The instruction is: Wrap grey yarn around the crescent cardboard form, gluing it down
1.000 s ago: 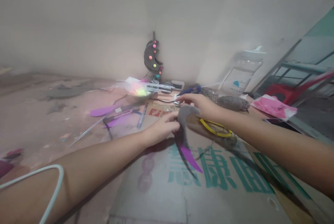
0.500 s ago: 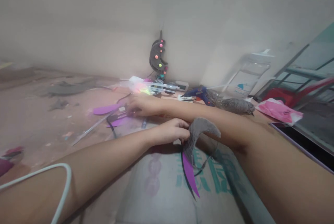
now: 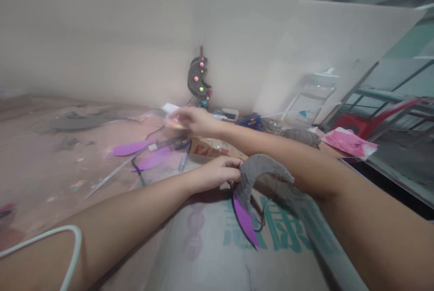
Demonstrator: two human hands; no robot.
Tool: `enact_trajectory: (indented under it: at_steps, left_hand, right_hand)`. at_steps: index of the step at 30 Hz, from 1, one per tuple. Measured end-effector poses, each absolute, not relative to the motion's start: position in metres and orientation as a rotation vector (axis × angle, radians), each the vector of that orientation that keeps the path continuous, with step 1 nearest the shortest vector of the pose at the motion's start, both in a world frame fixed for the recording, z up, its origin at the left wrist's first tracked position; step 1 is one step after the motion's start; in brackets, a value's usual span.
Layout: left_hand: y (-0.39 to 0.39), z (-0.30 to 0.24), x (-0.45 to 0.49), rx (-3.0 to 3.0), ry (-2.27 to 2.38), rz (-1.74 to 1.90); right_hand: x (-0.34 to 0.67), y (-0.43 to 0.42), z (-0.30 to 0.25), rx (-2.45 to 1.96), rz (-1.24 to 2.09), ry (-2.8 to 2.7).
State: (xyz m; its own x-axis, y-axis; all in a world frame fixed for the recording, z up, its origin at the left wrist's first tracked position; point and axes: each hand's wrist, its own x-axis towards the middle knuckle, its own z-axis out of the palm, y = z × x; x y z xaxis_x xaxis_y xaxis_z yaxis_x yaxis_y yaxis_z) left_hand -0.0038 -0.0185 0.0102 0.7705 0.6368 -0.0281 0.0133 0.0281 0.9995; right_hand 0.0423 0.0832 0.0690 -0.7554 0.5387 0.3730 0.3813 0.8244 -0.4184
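Observation:
My left hand [image 3: 217, 174] pinches a curved crescent piece [image 3: 252, 178], grey and fuzzy on its upper part and purple at its lower tip, just above a flattened cardboard box [image 3: 217, 246] with green print. My right arm crosses over it. My right hand [image 3: 193, 120] reaches to the far middle and rests over a blurred pile of bright, clear plastic things [image 3: 174, 121]; its fingers are smeared by motion.
A grey crescent with coloured beads [image 3: 198, 78] leans in the wall corner. Purple foam shapes [image 3: 127, 148], sticks and a black wire lie left of the cardboard. A blue glue gun [image 3: 251, 121], grey fuzzy pieces [image 3: 300, 136], a clear jar [image 3: 310, 101] and a pink bag [image 3: 349, 141] sit right.
My right hand left the crescent, swung left to the purple shapes, then rose back to the bright pile at the far middle. My left hand kept hold of the crescent.

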Motion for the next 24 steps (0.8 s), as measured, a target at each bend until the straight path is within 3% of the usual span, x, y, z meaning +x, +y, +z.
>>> enact_trajectory:
  at_steps: [3,8,10,16,24]
  left_hand:
    - [-0.019,0.01,-0.002,1.424,0.632,0.61]
    - [-0.022,0.011,0.001,1.317,0.67,0.723]
    - [-0.023,0.011,0.001,1.325,0.687,0.756]
    - [-0.024,0.01,0.002,1.318,0.701,0.81]
    - [-0.025,0.011,0.0,1.327,0.721,0.85]
  right_hand:
    - [0.087,0.081,0.1,-0.738,0.539,-2.142]
    - [0.178,0.026,0.136,-0.85,0.432,-1.827]
    - [0.204,-0.006,0.129,-0.899,0.468,-1.812]
    - [0.232,-0.068,0.059,-1.208,0.991,-1.629]
    - [0.21,-0.058,0.039,-1.291,0.711,-1.926]
